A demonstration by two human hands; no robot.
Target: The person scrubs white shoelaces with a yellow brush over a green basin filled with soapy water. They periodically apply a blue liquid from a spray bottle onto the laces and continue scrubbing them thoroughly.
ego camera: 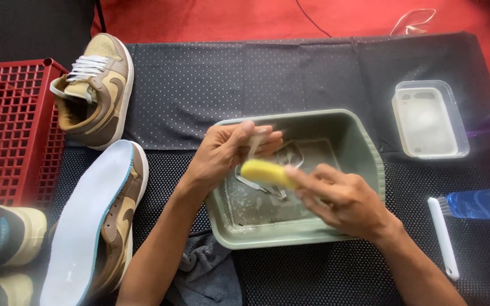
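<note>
My left hand [228,150] pinches a white shoelace [255,141] over a grey-green plastic basin [364,141]. The lace runs down into shallow soapy water in the basin. My right hand [341,198] grips a yellow sponge [265,171] and presses it against the lace just below my left fingers. Both hands hover over the basin's left half.
Two tan-and-brown sneakers lie at the left: one upright [94,88], one on its side with its pale sole up [94,221]. A red crate [12,130], a clear lidded box [429,119], a white-handled brush [443,235], a blue bottle [483,204] and a grey cloth [211,272] surround the basin.
</note>
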